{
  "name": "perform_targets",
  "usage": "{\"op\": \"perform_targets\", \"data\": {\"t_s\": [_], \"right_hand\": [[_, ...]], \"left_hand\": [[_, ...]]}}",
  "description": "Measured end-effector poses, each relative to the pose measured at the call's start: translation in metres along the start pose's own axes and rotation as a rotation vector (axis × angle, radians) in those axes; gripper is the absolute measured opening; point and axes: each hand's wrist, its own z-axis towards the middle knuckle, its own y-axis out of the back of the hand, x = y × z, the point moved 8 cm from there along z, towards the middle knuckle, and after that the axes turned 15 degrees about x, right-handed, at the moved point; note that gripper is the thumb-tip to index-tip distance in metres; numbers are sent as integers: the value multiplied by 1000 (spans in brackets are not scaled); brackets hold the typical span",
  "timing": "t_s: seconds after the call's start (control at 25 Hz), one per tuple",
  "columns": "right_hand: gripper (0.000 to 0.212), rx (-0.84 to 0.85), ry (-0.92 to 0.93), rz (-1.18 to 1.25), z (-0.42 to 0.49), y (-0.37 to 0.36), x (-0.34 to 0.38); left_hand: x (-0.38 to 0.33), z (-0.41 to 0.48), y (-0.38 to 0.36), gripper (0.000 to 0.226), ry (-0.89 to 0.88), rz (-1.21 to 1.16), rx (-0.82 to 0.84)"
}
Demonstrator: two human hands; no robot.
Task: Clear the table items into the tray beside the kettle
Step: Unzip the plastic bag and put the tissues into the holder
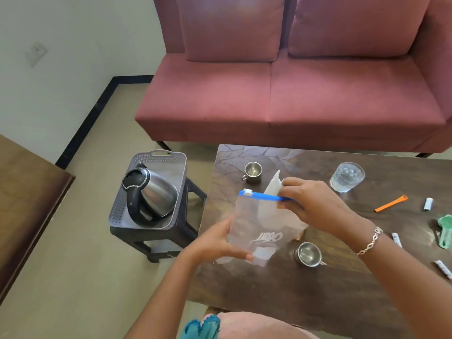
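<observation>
A clear zip bag [254,226] with a blue slider strip along its top hangs upright above the dark wooden table [281,289]. My left hand [220,243] grips its lower left edge. My right hand [315,204] pinches the blue strip at the bag's right end, where white paper sticks up out of the bag. The grey perforated tray [176,167] sits on a dark stool left of the table and holds the steel kettle [149,194]. On the table lie two small steel cups [253,170] [307,254], a glass of water [346,176] and an orange clip [390,203].
Small sachets [428,204] [396,239] [444,269] and a green scoop [445,231] lie at the table's right edge. A pink sofa [293,94] stands behind the table. A brown wooden top [27,192] is at the left. Beige floor lies between it and the stool.
</observation>
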Motion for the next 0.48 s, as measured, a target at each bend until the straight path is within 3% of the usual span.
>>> {"op": "perform_targets", "data": {"t_s": [0.12, 0.2, 0.36, 0.48], "right_hand": [[14, 3, -45, 49, 8, -7, -11], [14, 1, -86, 101, 12, -15, -20], [22, 93, -144, 159, 27, -45, -24], [26, -3, -234, 125, 34, -39, -35]], "left_hand": [[38, -8, 2, 25, 68, -161, -89], [57, -15, 2, 8, 81, -232, -92], [85, -25, -3, 12, 105, -390, -134], [121, -34, -2, 13, 172, -512, -250]]}}
